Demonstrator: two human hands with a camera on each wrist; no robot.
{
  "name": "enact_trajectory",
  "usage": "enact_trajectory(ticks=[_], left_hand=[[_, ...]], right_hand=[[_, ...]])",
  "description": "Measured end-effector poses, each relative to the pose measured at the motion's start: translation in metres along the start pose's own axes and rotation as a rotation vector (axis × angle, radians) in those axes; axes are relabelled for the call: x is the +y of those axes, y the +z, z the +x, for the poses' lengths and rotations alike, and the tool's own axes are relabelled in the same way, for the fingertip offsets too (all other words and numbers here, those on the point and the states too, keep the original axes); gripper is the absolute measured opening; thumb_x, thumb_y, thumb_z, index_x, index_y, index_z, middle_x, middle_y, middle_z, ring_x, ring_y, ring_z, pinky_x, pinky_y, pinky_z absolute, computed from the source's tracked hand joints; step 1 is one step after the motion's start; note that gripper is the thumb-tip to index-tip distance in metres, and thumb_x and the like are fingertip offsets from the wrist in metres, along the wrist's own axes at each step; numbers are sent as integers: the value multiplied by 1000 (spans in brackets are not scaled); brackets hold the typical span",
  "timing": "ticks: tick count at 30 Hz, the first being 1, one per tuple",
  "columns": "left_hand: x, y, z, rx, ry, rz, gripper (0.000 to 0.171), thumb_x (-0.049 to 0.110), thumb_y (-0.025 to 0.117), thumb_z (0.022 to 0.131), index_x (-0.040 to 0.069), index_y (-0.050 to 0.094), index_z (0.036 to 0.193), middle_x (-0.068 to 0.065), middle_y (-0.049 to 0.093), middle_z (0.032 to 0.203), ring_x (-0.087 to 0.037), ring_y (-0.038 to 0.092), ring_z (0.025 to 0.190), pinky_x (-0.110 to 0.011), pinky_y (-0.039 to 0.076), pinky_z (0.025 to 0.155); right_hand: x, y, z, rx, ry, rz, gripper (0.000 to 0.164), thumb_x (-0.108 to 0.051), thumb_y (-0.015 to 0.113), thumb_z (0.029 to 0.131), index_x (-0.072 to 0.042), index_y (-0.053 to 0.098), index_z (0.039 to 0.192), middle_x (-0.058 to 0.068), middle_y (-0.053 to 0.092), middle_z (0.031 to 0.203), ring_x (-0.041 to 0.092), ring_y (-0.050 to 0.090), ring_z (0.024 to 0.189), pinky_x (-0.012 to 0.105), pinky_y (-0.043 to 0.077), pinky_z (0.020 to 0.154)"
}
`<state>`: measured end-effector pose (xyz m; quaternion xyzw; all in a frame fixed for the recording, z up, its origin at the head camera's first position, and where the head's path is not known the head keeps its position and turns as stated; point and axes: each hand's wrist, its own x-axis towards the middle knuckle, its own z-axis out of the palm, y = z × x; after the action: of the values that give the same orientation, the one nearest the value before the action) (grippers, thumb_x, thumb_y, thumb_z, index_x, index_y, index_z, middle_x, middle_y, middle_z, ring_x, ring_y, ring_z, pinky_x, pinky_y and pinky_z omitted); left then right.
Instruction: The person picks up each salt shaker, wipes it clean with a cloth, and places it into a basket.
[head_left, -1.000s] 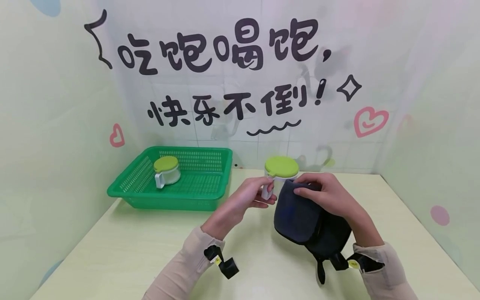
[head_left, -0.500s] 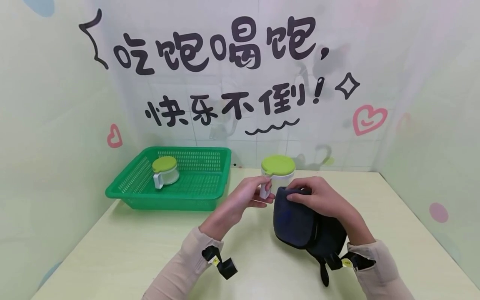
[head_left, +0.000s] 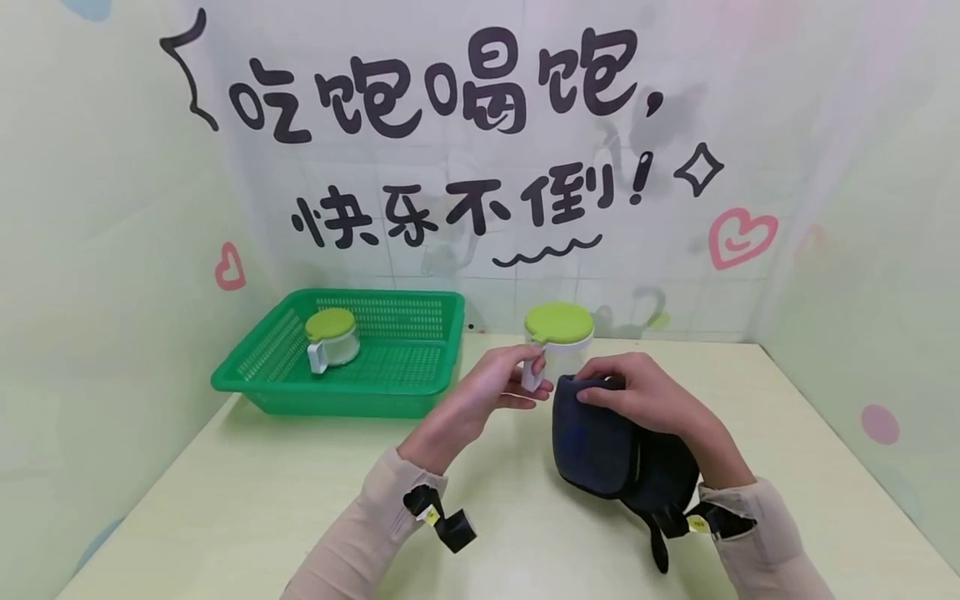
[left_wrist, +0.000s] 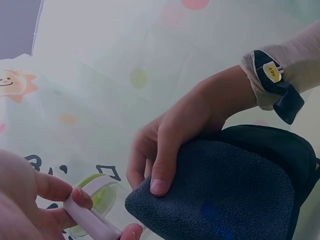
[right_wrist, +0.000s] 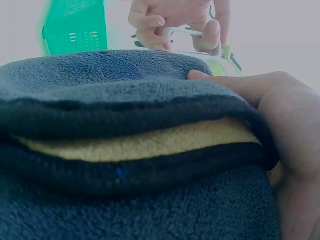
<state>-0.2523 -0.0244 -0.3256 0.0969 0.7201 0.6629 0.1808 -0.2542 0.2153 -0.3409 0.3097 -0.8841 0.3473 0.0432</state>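
Observation:
My left hand [head_left: 495,385] grips the white handle [left_wrist: 95,220] of a clear seasoning jar [head_left: 559,323] with a lime-green lid. To the right, a folded dark navy plush cloth [head_left: 594,442] hangs from my right hand [head_left: 651,395], its top edge pinched between thumb and fingers. Black edging and a yellow inner layer [right_wrist: 150,145] show along the fold in the right wrist view. A black loop [head_left: 658,546] dangles at the cloth's lower end. The cloth's top corner is close to the jar and overlaps its lower side in the head view.
A green plastic basket [head_left: 352,403] stands at the back left of the pale table [head_left: 300,500]. Inside it sits a similar jar [head_left: 332,336] with a green lid and white handle. A printed backdrop [head_left: 480,200] rises right behind the table.
My right hand has drawn the cloth slightly down and left, so more of the jar's side shows. The left hand keeps its hold on the handle.

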Motion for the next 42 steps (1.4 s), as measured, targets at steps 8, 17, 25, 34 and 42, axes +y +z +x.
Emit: enact_trajectory(ticks=[8, 17, 25, 34, 42], left_hand=[[-2, -2, 1, -9, 9, 9, 33, 36, 46, 106, 13, 57, 86, -6, 73, 88, -14, 70, 81, -28, 56, 80], [-1, -2, 2, -11, -24, 27, 30, 35, 48, 104, 15, 58, 85, -4, 72, 85, -14, 70, 79, -28, 57, 79], [0, -1, 1, -9, -17, 22, 32, 37, 47, 106, 13, 57, 87, -5, 72, 88, -15, 70, 82, -27, 56, 79], [0, -4, 0, -9, -14, 16, 33, 38, 47, 106, 13, 55, 86, -11, 73, 96, -17, 71, 87, -29, 56, 82], [-2, -4, 4, -1, -21, 21, 33, 37, 47, 105, 13, 53, 81, -5, 71, 87, -18, 71, 86, -28, 56, 80]], right_hand=[[-4, -2, -2, 115, -7, -36, 12, -15, 75, 94, -18, 77, 105, -3, 76, 101, 10, 67, 88, 28, 56, 83], [-7, -6, -5, 180, 18, 10, 15, -15, 74, 95, -14, 77, 109, 3, 77, 103, 13, 68, 88, 23, 55, 85], [-1, -4, -1, 41, 16, 0, 11, -17, 74, 95, -18, 76, 106, -3, 76, 99, 11, 67, 88, 29, 55, 86], [1, -2, 0, -46, 28, -4, 11, -18, 73, 96, -15, 76, 106, -3, 76, 97, 12, 66, 87, 31, 55, 87], [-1, -2, 0, 59, 13, -37, 11, -17, 74, 95, -17, 78, 105, -2, 77, 99, 11, 67, 88, 31, 56, 86]])
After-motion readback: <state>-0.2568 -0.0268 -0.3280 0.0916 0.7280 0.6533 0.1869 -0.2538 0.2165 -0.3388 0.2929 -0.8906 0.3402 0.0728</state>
